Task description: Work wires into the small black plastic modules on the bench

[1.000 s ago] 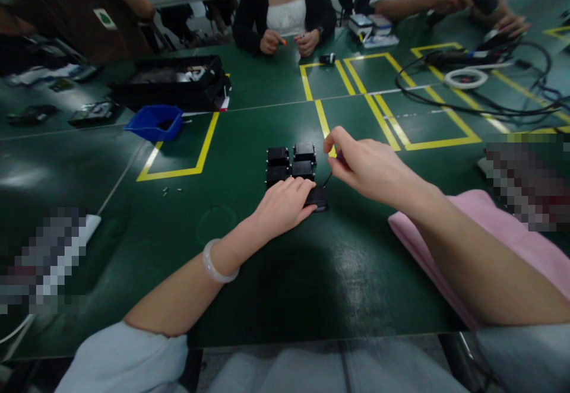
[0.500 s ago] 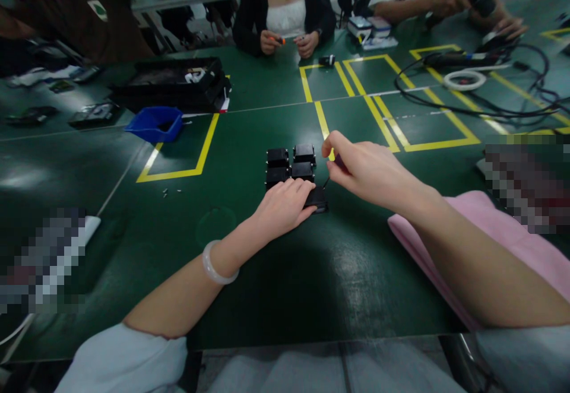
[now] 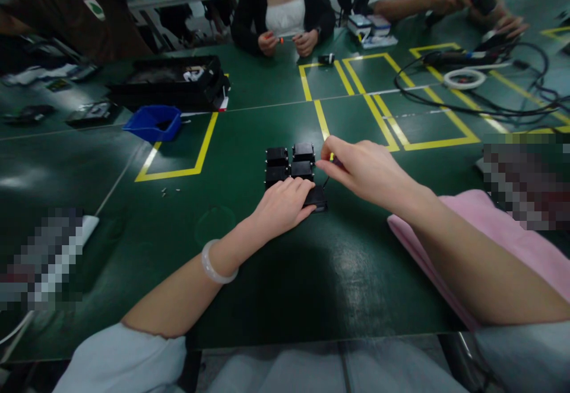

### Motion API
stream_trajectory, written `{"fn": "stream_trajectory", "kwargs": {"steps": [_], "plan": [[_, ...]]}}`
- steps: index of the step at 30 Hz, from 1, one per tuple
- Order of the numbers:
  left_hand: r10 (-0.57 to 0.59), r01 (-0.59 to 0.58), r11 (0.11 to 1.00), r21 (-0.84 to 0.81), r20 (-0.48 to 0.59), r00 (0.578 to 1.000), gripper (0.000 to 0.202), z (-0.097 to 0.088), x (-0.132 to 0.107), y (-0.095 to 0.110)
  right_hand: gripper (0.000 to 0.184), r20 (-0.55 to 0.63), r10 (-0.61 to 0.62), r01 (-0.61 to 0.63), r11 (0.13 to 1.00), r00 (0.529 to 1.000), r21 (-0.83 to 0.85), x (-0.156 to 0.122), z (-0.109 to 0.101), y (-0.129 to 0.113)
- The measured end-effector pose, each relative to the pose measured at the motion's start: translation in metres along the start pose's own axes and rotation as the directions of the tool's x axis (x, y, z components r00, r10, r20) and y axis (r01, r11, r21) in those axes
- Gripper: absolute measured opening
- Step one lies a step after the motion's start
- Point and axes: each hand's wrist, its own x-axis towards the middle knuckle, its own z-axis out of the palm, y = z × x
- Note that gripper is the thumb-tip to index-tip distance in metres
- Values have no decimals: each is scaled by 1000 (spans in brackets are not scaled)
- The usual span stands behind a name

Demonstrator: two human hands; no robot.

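In the head view, the clearest label I get is a white badge with a green mark, on a co-worker's brown sleeve at upper left; any lettering on it is too small for me to read. Print on the flat boxes at the far edge is likewise illegible to me.

I count five boxy pieces in front of me. Four black blocks stand in two rows of two, plastic-looking, with tiny shiny points along their sides. The fifth, the nearest black block, lies on the surface at the row's near right, partly covered by my left hand, which is clamped on it, fingers over the top and thumb along the near side. My right hand is pinched on a slim tool; its thin dark shaft slants down to that block's far right corner, though I cannot tell whether the tip touches. The two hands are apart from each other.

To the left lie a few small metal bits, near one blue plastic bin with sloping walls and, behind it, a long black tray. The surface is smooth green, marked with straight yellow tape. One smooth, pale bracelet rings my left wrist; a soft pink cloth lies beneath my right forearm.
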Motion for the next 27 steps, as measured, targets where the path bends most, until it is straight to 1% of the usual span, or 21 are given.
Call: {"fn": "stream_trajectory", "kwargs": {"steps": [7,13,19,22,24,27], "plan": [[-6,6,1000,-10,1,1000,37,0,0,-1,24,43,-65,63,997,997,43,-1,-3,1],[-3,3,1000,-9,-4,1000,37,0,0,-1,27,41,-4,4,1000,999,-18,0,-3,0],[-6,6,1000,-10,3,1000,37,0,0,0,24,34,-22,22,1000,999,7,-1,-4,1],[-4,4,1000,-8,-1,1000,37,0,0,-1,25,23,-12,13,1000,1000,-17,-1,-3,-1],[0,0,1000,-6,-5,1000,36,0,0,-1,27,32,-1,3,999,1000,-38,-1,-3,-1],[3,-4,1000,-5,-11,1000,36,0,-1,-1,26,41,7,-5,999,999,-36,0,-4,0]]}}
